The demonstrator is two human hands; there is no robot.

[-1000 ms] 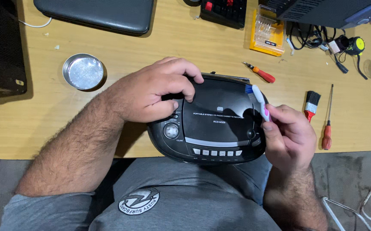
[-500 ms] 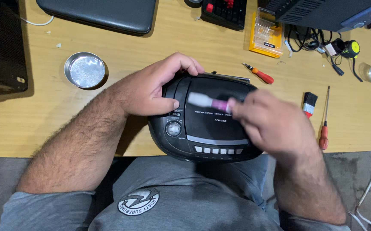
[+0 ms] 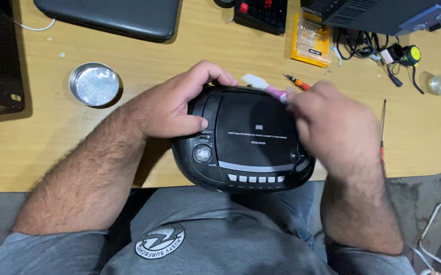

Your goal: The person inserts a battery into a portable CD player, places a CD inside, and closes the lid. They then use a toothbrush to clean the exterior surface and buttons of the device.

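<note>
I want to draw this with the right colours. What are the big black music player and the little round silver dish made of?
The black rounded music player looks like moulded plastic: a glossy lid that catches light, and duller matt sides. The small round silver dish looks like metal, maybe steel or aluminium, going by its bright rim and greyish shine.

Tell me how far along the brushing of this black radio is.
Done: hard to say; no dust shows on the radio's glossy lid. In hand: the left hand grips the radio's left end at the table edge, and the right hand holds a white and pink toothbrush at the top rear edge, blurred. Left: the case looks closed, and the screwdriver lies on the table.
</note>
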